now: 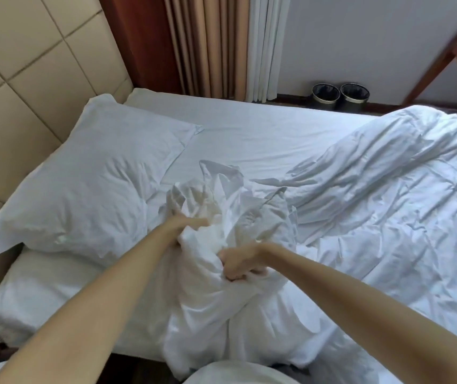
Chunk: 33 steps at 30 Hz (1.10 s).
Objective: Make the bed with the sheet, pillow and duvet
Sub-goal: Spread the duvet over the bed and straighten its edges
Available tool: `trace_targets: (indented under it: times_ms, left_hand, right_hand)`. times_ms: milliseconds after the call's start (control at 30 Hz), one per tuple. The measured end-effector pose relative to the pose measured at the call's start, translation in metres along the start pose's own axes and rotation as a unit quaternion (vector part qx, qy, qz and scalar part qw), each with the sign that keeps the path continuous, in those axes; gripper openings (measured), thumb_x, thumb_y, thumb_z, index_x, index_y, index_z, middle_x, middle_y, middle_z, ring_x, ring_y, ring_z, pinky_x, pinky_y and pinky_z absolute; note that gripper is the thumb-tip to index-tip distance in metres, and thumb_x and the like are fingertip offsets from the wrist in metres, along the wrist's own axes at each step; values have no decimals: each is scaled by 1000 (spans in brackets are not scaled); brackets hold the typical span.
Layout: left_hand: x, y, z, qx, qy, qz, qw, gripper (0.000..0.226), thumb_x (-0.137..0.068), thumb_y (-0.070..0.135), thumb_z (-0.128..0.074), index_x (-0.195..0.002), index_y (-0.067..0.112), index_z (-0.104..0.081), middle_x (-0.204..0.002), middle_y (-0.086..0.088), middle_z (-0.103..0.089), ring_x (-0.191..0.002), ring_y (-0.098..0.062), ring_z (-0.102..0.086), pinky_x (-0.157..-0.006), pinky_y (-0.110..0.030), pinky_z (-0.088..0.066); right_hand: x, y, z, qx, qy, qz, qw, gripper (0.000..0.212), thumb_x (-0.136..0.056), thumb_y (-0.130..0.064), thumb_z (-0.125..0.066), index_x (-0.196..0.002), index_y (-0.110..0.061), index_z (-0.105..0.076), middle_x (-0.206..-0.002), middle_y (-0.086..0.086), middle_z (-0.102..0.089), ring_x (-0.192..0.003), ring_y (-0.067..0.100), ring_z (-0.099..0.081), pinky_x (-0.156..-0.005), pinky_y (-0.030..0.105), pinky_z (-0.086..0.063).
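Observation:
A white duvet [388,206] lies crumpled over the right half of the bed, and its near corner is bunched up in front of me. My left hand [183,224] is closed on the bunched fabric from the left, partly buried in it. My right hand [240,263] grips the same bunch lower and to the right. A white pillow [88,184] lies at the head of the bed on the left. The fitted white sheet [249,134] is smooth across the far middle of the mattress.
A beige padded headboard [13,87] stands on the left. Beyond the far bed edge are curtains [221,45], two dark round bins [339,96] on the floor and a wooden table leg [438,62] at the right.

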<state>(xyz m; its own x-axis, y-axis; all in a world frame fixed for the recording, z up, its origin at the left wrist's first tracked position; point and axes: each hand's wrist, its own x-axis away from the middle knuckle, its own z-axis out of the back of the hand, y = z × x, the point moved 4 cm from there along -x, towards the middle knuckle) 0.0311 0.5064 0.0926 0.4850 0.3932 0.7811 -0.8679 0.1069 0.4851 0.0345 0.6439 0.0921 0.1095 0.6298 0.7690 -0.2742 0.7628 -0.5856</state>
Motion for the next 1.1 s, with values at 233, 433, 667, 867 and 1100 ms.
trace_targets:
  times_ms: [233, 433, 667, 867, 1100]
  left_hand:
    - [0, -15, -2, -70, 10, -124, 990, 17, -91, 7, -49, -75, 7, -54, -67, -3, -50, -64, -17, -46, -62, -24, -38]
    - [22, -12, 9, -269, -71, -193, 941, 15, -88, 6, -55, -73, 9, -56, -69, -2, -49, -62, -11, -41, -48, -15, -28]
    - [73, -2, 0, -457, -155, -221, 847, 21, -84, -5, -43, -71, 11, -47, -57, 5, -31, -49, -6, -27, -38, -13, -20]
    - [106, -6, -8, -528, -248, -192, 789, 32, -73, -13, -45, -59, 15, -37, -57, 4, -26, -45, -7, -27, -37, -14, -18]
    - [103, -9, -3, -401, -308, -186, 842, 42, -74, -14, -52, -49, 17, -38, -41, 12, -27, -37, -4, -28, -39, -9, -20]
  right_hand:
    - [20, 54, 106, -118, 394, 9, 911, 31, -87, -16, -59, -115, -4, -60, -118, 17, -61, -105, 26, -57, -86, 25, -45]
    - [1, 133, 96, -46, 354, -249, 900, 113, -73, -63, -65, -150, -9, -2, -157, 16, -11, -146, 32, -2, -118, 44, -11]
    - [-20, 103, 103, -179, 387, -158, 891, 120, -73, -49, -74, -150, -13, 11, -159, 10, 0, -146, 28, 8, -118, 49, -4]
    - [-20, 93, 124, -57, 389, -158, 906, 125, -69, -47, -78, -148, -28, 17, -154, 6, 28, -143, 28, 23, -116, 54, 2]
    - [-32, 59, 121, -102, 242, -3, 965, 25, -96, -19, -49, -72, -13, -46, -79, 0, -43, -71, 12, -40, -64, 24, -31]
